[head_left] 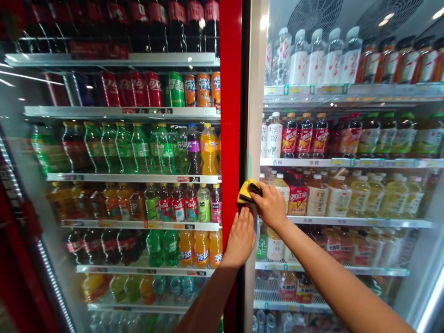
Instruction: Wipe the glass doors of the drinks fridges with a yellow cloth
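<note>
My right hand is closed around a black-handled tool, the kind of which I cannot make out. A yellow cloth is bunched at the tool's far end, against the dark gap between the two drinks coolers. Just below it, my left hand lies with its fingers stretched upward and together, across the edge of the red door frame and the dark gap. Nothing shows in the left hand. The pale frame of the right cooler runs upright behind the right fingers.
Left of the hands, a glass-fronted cooler has shelves of bottles and cans. The right cooler's shelves bear bottled teas and clear bottles. Round fan grilles show at its top.
</note>
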### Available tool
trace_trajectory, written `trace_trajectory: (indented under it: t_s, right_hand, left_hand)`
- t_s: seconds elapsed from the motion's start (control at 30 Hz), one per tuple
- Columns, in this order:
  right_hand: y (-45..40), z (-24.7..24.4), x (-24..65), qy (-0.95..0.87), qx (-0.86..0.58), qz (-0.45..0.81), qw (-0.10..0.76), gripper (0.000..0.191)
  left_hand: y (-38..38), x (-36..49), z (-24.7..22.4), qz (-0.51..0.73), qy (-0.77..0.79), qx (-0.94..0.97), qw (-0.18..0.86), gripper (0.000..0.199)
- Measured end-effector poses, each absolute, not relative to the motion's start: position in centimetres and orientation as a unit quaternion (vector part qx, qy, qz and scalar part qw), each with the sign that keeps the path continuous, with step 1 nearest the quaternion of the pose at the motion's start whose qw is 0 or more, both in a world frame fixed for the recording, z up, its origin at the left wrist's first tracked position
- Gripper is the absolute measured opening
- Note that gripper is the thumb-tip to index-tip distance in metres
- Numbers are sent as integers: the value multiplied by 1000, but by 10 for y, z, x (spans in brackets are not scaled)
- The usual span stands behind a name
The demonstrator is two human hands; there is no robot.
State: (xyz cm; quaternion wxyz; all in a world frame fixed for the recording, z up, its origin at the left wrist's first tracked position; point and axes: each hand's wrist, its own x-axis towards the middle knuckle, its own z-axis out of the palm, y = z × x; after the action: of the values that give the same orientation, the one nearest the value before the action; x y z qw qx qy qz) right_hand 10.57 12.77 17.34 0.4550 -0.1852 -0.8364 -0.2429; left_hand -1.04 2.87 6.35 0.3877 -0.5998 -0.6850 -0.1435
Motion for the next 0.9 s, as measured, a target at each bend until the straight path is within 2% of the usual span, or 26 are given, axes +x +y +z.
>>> trace_trajectory:
  t_s: [0.2,0.5,0.6,0.77,0.83,0.9]
  right_hand:
    - [130,224,102,-840,-202,-227,449,39]
    - [141,298,92,-817,-216,-214,490,46]
    - [142,286,93,-815,-221,-203,495,47]
    - [142,228,107,-836,-193,-223,462,40]
    - [146,229,112,-847,-177,-232,444,39]
    - [150,250,113,-849,-180,-228,441,41]
  left_hand:
    - [34,-4,100,-158,-693,-591,380,72]
    - [23,-12,126,-108,-689,-611,374,72]
    - [20,-7,118,-94,-702,-604,366,72]
    - [10,3,88,-65,-718,-599,349,72]
    - [6,4,85,-50,-711,-612,344,70]
    - [5,4,90,-40,-702,-622,345,69]
